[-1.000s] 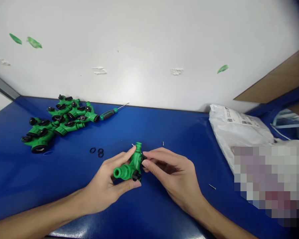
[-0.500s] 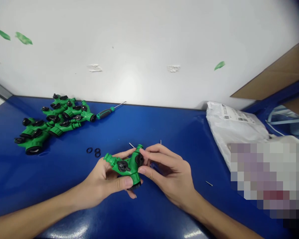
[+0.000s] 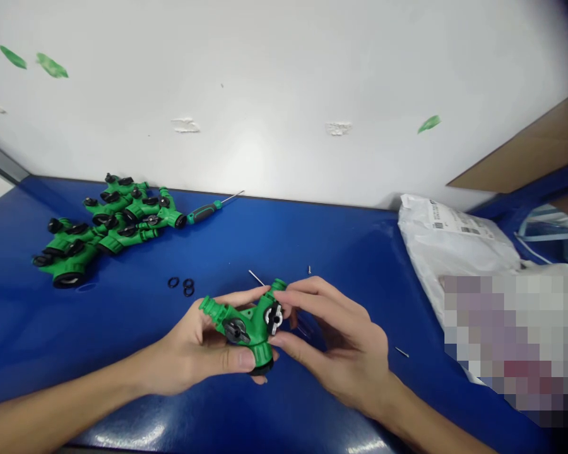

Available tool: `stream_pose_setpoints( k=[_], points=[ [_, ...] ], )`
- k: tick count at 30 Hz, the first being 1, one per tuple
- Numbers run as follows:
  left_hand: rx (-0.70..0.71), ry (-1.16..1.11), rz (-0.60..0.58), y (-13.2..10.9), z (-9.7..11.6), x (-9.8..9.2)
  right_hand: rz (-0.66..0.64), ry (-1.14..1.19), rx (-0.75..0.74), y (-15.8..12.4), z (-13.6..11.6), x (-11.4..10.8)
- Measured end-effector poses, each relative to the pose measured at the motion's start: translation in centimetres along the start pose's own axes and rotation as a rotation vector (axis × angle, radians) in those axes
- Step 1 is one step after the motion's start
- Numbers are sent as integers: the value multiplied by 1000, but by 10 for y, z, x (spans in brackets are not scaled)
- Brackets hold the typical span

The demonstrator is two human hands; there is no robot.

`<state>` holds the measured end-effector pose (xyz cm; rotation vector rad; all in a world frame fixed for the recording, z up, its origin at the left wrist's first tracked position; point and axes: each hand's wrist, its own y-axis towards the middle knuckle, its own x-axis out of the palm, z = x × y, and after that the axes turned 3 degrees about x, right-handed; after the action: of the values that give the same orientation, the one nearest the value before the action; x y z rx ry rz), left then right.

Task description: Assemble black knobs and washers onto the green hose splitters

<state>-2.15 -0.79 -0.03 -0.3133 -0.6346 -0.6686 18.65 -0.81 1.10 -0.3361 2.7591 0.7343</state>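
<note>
My left hand (image 3: pixel 201 340) grips a green plastic Y-shaped hose splitter (image 3: pixel 250 328) from below, with its threaded connector pointing left. Two black valve knobs show on the splitter. One black knob (image 3: pixel 235 330) faces up, and the other (image 3: pixel 274 318), with a silver centre, sits at the right side. My right hand (image 3: pixel 345 340) pinches the splitter around that right knob, its fingers over the top and its thumb underneath. The splitter's lower end lies partly behind my left thumb.
Several assembled green splitters (image 3: pixel 106 227) lie in a heap on the blue table (image 3: pixel 123 359), near a green-handled screwdriver (image 3: pixel 202 214). Small black O-rings (image 3: pixel 182 285) and thin metal pins (image 3: pixel 256 277) lie nearby. A white plastic bag (image 3: pixel 454 243) sits at the right.
The splitter has turned in my hands, so its connector now points left instead of down-left and its knobs face up. My right hand has shifted onto the right knob.
</note>
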Motion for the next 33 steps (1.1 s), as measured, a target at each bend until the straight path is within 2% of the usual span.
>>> stream_pose_setpoints(
  k=[8, 14, 19, 33],
  points=[
    [-18, 68, 70, 1, -2, -1, 21, -200, -93, 0, -2, -2],
    [-21, 50, 90, 3, -2, 0, 93, -154, -61, -3, 1, 9],
    [-23, 72, 88, 2, -4, -1, 44, -83, -22, -4, 3, 10],
    [-39, 84, 37, 3, -3, -3, -34, -15, -56, -1, 11, 0]
  ],
)
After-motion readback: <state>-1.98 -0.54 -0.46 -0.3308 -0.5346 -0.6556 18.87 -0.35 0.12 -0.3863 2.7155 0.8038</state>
